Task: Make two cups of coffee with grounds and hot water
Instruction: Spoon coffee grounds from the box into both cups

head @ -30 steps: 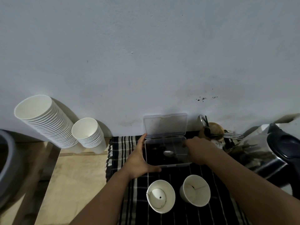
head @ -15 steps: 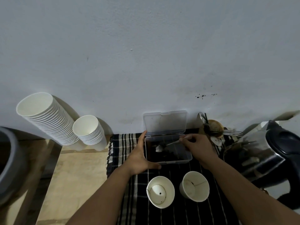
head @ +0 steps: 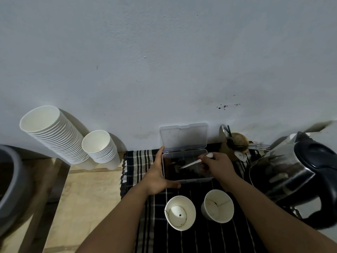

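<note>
Clear box [head: 186,177], lid up, holds dark grounds [head: 189,173]; right hand [head: 218,166] pinches spoon [head: 191,163] inside; left hand [head: 157,177] spread, bracing box; two paper cups [head: 180,212] nearly empty.

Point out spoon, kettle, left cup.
spoon [head: 191,163], head view, on its metal handle
kettle [head: 284,172], head view, on its steel body
left cup [head: 189,204], head view, on its inner wall

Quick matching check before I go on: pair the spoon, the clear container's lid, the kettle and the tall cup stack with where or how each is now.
1 spoon
2 container lid
3 kettle
4 tall cup stack

A propped open against the wall
B far left, leaning on the wall
C held by the right hand, bowl in the container
D right of the cloth

Pairs: 1-C, 2-A, 3-D, 4-B
</note>
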